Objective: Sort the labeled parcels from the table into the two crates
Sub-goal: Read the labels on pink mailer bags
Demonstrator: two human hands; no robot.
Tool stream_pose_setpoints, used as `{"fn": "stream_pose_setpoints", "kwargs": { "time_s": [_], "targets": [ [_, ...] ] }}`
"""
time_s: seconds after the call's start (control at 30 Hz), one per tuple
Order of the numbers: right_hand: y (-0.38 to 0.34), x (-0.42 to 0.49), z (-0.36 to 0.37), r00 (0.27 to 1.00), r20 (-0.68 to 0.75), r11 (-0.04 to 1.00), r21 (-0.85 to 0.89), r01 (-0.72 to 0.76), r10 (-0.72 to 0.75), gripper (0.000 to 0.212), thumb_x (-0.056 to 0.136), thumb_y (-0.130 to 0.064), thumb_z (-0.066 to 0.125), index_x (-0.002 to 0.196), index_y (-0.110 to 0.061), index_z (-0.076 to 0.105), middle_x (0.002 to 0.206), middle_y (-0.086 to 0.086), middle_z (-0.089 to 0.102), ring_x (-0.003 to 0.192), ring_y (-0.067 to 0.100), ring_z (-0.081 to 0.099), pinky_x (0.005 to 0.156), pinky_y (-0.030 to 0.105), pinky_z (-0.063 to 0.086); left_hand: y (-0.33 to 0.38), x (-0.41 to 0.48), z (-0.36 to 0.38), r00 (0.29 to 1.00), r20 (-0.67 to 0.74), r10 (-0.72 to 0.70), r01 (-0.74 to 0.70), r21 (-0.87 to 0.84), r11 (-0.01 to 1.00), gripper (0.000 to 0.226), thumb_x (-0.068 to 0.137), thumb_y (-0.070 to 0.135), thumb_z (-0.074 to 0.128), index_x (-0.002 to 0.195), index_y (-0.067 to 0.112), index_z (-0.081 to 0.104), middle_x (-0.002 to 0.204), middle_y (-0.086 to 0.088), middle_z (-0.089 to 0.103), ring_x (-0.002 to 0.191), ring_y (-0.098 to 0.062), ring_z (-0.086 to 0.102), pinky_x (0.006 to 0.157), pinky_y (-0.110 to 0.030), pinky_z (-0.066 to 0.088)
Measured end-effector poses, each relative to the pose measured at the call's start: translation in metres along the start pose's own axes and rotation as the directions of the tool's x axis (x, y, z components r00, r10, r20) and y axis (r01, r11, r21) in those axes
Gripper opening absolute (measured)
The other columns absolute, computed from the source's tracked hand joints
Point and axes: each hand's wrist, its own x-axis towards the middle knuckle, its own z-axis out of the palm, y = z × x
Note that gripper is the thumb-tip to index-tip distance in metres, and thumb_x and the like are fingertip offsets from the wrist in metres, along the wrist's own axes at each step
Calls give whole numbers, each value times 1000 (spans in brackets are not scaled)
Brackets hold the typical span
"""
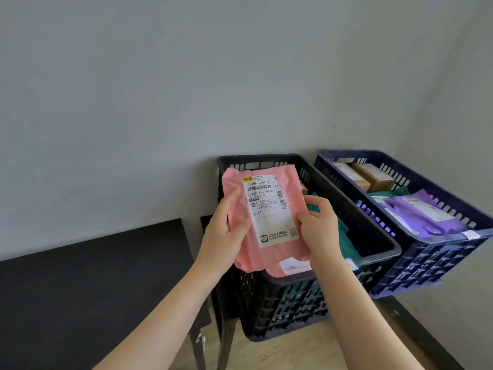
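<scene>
Two hands hold one pink parcel [254, 259] upright above the near end of the black crate [293, 305], well clear of the matte black table [93, 276] at the left. The parcel is a soft, crinkled plastic mailer, rumpled at its top corner and folded at its lower edge. The left hand [226, 231] grips its left side, thumb laid across the front and fingers curled behind. The right hand [320, 225] pinches the right edge between thumb and bent fingertips.

A white paper label [269, 209] covers most of the front. It carries a yellow logo, a barcode, "548A C661-00 94", a large "C661", a small QR code and lines of Chinese print too fine to read. A second white sticker near the bottom is blurred.

Both crates are rigid moulded plastic with slotted rims and lattice walls. The black one holds a green soft parcel [344, 236]. The blue crate [432, 263] just beside it holds two brown cardboard boxes [373, 177] at its far end and a glossy purple mailer [424, 213] with a white label nearer.
</scene>
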Motion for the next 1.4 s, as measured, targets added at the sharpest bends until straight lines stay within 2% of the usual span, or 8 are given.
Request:
{"fn": "stream_pose_setpoints", "kwargs": {
  "time_s": [0.23, 0.3, 0.47, 0.77, 0.97, 1.07, 1.2, 1.4],
  "targets": [
    [22, 69, -41, 997, -75, 980, -200, 9, -24, 36, 87, -3, 42, 113, -24, 55, 88, -1, 63, 74, 17, 57, 62, 33, 45, -13, 58, 60, 959, 244, -145, 71, 288, 955, 65, 94, 12, 53, 148, 33, 25, 149, 14, 34, 116, -4, 52, 89, -21, 42],
    [30, 89, -48, 996, -83, 960, -281, -3, -21, 41, 86, -2, 40, 117, -26, 53, 95, -1, 62, 80, 20, 58, 67, 35, 48, -22, 78, 75, 927, 309, -212, 100, 340, 935, 69, 90, 6, 52, 149, 30, 24, 150, 6, 36, 93, -6, 62, 79, -29, 54],
    [49, 130, -62, 997, -52, 852, -524, 17, -52, 49, 88, -4, 41, 130, -27, 49, 113, 2, 61, 88, 22, 59, 67, 34, 48, -43, 118, 107, 840, 440, -319, 119, 425, 898, 70, 86, 1, 44, 148, 28, 25, 141, -5, 47, 103, -34, 64, 85, -50, 51],
    [70, 171, -65, 987, 160, 513, -845, 149, -23, 44, 90, -9, 46, 132, -23, 51, 126, 5, 48, 112, 23, 48, 82, 32, 48, -60, 153, 148, 709, 556, -434, -18, 629, 777, 67, 90, 10, 49, 149, 23, 19, 127, -10, 56, 94, -20, 57, 72, -28, 50],
    [67, 184, -63, 897, 440, 384, -836, 391, 44, 53, 88, -30, 62, 138, -34, 45, 138, 1, 42, 126, 22, 39, 97, 37, 45, -69, 150, 158, 712, 510, -483, -198, 805, 559, 93, 82, 15, 62, 152, 28, 2, 117, -7, 61, 100, -24, 61, 83, -40, 54],
    [72, 187, -64, 744, 644, 345, -749, 565, 179, 81, 79, -38, 72, 146, -44, 27, 151, 4, 25, 139, 27, 22, 107, 47, 37, -67, 145, 160, 741, 471, -478, -278, 864, 421, 103, 77, 32, 72, 151, 28, 1, 139, -5, 44, 120, -24, 49, 94, -37, 48],
    [81, 189, -66, 647, 709, 311, -705, 637, 280, 109, 73, -38, 80, 148, -50, 2, 160, 4, -9, 146, 32, -7, 112, 62, 22, -64, 133, 156, 603, 403, -689, -329, 912, 245, 125, 67, 50, 80, 152, 24, -7, 160, -4, 2, 146, -27, 7, 115, -45, 25],
    [93, 195, -66, 605, 686, 313, -725, 613, 403, 123, 69, -33, 84, 149, -46, -9, 158, 8, -22, 144, 42, 14, 109, 57, 33, -74, 121, 162, 614, 257, -746, -266, 958, 111, 134, 63, 49, 83, 149, 30, -19, 159, -5, -15, 147, -29, -4, 113, -53, 25]
  ]
}}
